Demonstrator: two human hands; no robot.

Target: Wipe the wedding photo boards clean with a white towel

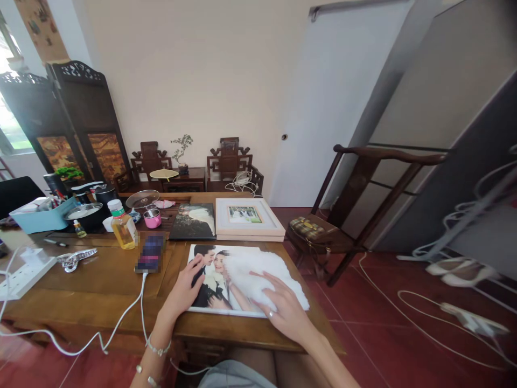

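Observation:
A wedding photo panel (pixel 209 291) lies face up on the wooden table in front of me, showing a couple. My left hand (pixel 189 283) rests on its left edge, fingers stretched out and flat. A fluffy white cloth (pixel 288 275) is spread over the right part of the panel and hangs past its right edge. My right hand (pixel 280 304) presses on this cloth, with a bunched part of it between thumb and fingers. Behind the panel lie a white-framed picture (pixel 264 226) and a dark photo panel (pixel 191 222).
On the table's left are a phone (pixel 152 253) on a white cable, a bottle of yellow liquid (pixel 123 226), a pink cup (pixel 152 219), a blue box (pixel 42 215) and a power strip (pixel 30 275). A wooden chair (pixel 347 215) stands to the right, near cables on the floor.

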